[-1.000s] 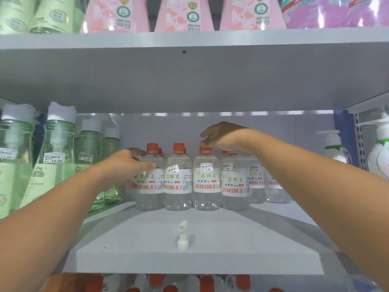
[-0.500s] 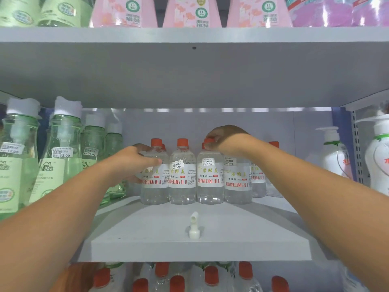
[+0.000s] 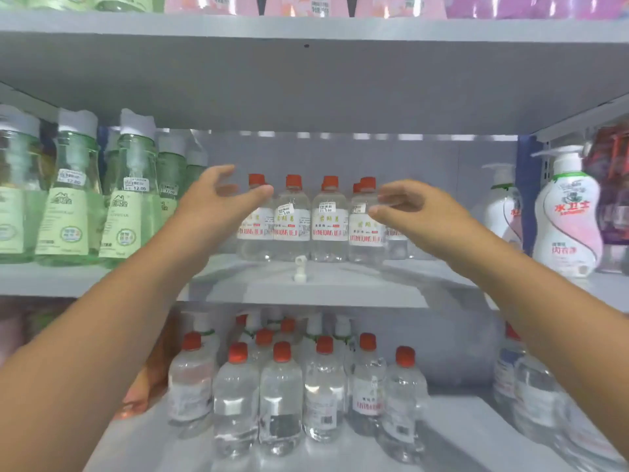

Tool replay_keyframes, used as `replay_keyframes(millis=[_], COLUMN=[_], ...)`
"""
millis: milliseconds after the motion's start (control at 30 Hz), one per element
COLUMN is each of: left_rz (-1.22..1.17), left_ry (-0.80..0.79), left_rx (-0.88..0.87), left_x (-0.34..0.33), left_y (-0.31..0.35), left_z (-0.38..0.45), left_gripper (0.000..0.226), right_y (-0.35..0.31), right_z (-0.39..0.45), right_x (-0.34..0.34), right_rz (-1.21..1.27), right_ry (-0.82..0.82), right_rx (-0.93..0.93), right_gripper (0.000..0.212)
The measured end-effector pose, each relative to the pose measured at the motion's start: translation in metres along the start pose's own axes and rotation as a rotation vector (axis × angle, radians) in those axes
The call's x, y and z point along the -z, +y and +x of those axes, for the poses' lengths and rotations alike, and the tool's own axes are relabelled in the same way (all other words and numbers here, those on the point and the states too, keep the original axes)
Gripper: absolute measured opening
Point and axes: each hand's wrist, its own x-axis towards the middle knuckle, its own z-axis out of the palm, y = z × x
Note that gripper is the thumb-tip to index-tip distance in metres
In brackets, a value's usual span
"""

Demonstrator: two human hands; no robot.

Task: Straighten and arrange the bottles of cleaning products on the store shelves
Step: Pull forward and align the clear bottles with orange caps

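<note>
Grey store shelves point(image 3: 306, 287) fill the frame. At centre, four clear red-capped bottles point(image 3: 328, 219) stand upright in a front row, touching side by side, with perhaps more blurred behind. The left hand point(image 3: 218, 202) hovers at the row's left end, the right hand point(image 3: 405, 209) at its right end, about equally near; both have fingers spread and hold nothing. One small white cap point(image 3: 299, 267) stands just in front.
</note>
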Motion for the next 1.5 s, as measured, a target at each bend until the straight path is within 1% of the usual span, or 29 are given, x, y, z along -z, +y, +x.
replay_keyframes(millis=[33, 100, 167, 233, 300, 333, 400, 433, 500, 567, 633, 667, 800, 900, 933, 1000, 1067, 1133, 1200, 1267, 1333, 1367, 1467, 1500], left_rz=[-0.035, -0.107, -0.156, -0.143, -0.044, 0.009, 0.078, 0.095, 0.111, 0.123, 0.109, 0.098, 0.029, -0.019, -0.018, 0.012, 0.042, 0.075, 0.096, 0.105, 0.073, 0.049, 0.017, 0.0], left_ry=[0.028, 0.07, 0.079, 0.09, 0.117, 0.141, 0.184, 0.187, 0.14, 0.103, 0.085, 0.067, -0.023, -0.121, -0.143, -0.15, -0.118, -0.085, -0.062, -0.064, -0.074, -0.095, -0.153, -0.161], left_rx=[-0.052, -0.099, -0.063, 0.052, 0.134, 0.171, 0.298, 0.371, 0.504, 0.56, 0.571, 0.567, 0.549, 0.515, 0.513, 0.485, 0.478, 0.474, 0.445, 0.402, 0.351, 0.318, 0.186, 0.144], left_x=[0.002, 0.0, -0.011, -0.027, -0.038, -0.039, -0.037, -0.034, -0.035, -0.035, -0.035, -0.035, -0.04, -0.041, -0.041, -0.04, -0.038, -0.034, -0.028, -0.018, -0.008, -0.005, -0.009, -0.014], left_y=[0.005, 0.006, -0.008, -0.037, -0.073, -0.091, -0.126, -0.141, -0.161, -0.178, -0.191, -0.197, -0.219, -0.236, -0.242, -0.246, -0.24, -0.225, -0.205, -0.176, -0.133, -0.105, -0.016, 0.009], left_z=[-0.027, -0.082, -0.129, -0.161, -0.182, -0.188, -0.197, -0.2, -0.201, -0.195, -0.189, -0.186, -0.171, -0.163, -0.162, -0.163, -0.167, -0.175, -0.188, -0.203, -0.217, -0.223, -0.229, -0.227], left_gripper=[0.07, 0.058, 0.049, 0.046, 0.045, 0.044, 0.047, 0.051, 0.066, 0.077, 0.083, 0.084, 0.082, 0.08, 0.081, 0.079, 0.077, 0.075, 0.065, 0.056, 0.052, 0.054, 0.079, 0.084], right_y=[-0.002, 0.004, 0.025, 0.058, 0.094, 0.112, 0.148, 0.163, 0.183, 0.197, 0.206, 0.209, 0.214, 0.214, 0.213, 0.209, 0.202, 0.192, 0.18, 0.163, 0.139, 0.125, 0.079, 0.062], right_z=[-0.024, -0.075, -0.125, -0.16, -0.179, -0.185, -0.192, -0.195, -0.197, -0.194, -0.188, -0.184, -0.167, -0.161, -0.161, -0.165, -0.169, -0.175, -0.184, -0.194, -0.199, -0.2, -0.194, -0.189], right_x=[0.006, 0.016, 0.018, 0.009, -0.008, -0.017, -0.033, -0.04, -0.049, -0.058, -0.068, -0.072, -0.087, -0.096, -0.097, -0.093, -0.086, -0.075, -0.059, -0.04, -0.015, 0.0, 0.05, 0.067], right_rz=[0.068, 0.2, 0.324, 0.346, 0.285, 0.238, 0.12, 0.079, 0.032, 0.016, 0.009, 0.011, 0.081, 0.09, 0.079, 0.084, 0.102, 0.128, 0.134, 0.145, 0.147, 0.144, 0.179, 0.198], right_ry=[0.016, 0.045, 0.099, 0.108, 0.065, 0.042, -0.003, -0.018, -0.064, -0.128, -0.18, -0.172, -0.088, -0.045, -0.046, -0.053, -0.085, -0.124, -0.162, -0.197, -0.222, -0.234, -0.286, -0.292], right_rx=[0.028, 0.078, 0.083, -0.025, -0.206, -0.294, -0.396, -0.419, -0.456, -0.472, -0.484, -0.486, -0.524, -0.535, -0.526, -0.501, -0.488, -0.503, -0.493, -0.455, -0.393, -0.36, -0.246, -0.205], right_gripper=[0.039, 0.03, 0.026, 0.023, 0.024, 0.026, 0.033, 0.04, 0.057, 0.07, 0.076, 0.076, 0.06, 0.064, 0.06, 0.044, 0.037, 0.044, 0.049, 0.051, 0.048, 0.047, 0.048, 0.048])
